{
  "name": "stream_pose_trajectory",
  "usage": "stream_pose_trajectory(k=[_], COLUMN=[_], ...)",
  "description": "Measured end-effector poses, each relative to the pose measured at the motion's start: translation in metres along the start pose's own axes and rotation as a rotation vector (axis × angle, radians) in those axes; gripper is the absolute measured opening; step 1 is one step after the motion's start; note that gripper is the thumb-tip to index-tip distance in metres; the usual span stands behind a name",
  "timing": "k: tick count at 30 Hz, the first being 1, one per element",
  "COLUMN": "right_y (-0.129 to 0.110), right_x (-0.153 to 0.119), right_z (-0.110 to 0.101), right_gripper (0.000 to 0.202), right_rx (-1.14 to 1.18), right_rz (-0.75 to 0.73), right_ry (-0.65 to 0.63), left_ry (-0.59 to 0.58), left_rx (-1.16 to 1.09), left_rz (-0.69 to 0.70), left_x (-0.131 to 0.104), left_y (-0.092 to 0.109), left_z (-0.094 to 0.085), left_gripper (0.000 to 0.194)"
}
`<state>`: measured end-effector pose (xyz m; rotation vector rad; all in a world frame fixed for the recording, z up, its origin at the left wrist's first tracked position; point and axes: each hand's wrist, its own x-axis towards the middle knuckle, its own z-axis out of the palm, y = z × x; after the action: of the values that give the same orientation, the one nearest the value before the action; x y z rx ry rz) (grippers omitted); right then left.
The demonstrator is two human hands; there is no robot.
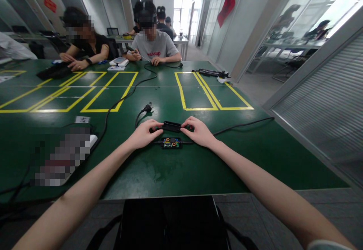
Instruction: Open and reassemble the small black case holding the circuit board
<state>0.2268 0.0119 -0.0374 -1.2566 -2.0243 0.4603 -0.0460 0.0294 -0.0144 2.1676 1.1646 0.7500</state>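
A small black case half [171,126], its hollow side showing, is held between my two hands above the green table. My left hand [144,132] pinches its left end with thumb and fingers, and my right hand [199,132] grips the right end the same way. Just below it on the table lies the other black half with a circuit board [171,143] inside, with coils and small coloured parts showing. A black cable leaves each end of this half, passing by my hands. A black plug [147,108] rests beyond my left hand.
A pixelated, white-edged device [66,157] lies left on the green table [153,185], beside a long black cable [106,123]. Yellow tape rectangles mark the far half. Two people [154,44] work across the table. Black equipment [211,73] lies at the far right edge.
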Motion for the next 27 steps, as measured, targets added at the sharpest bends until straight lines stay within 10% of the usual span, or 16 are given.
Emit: stream_pose_trajectory(k=[27], right_y=[-0.019], right_x=[-0.002], right_z=[-0.013], right_gripper=[0.022], right_rx=[0.493], right_rz=[0.150], right_ry=[-0.175], left_ry=[-0.072], left_rx=[-0.461], left_rz=[-0.123], left_x=[-0.006], left_y=[0.015], left_z=[-0.007], left_gripper=[0.031])
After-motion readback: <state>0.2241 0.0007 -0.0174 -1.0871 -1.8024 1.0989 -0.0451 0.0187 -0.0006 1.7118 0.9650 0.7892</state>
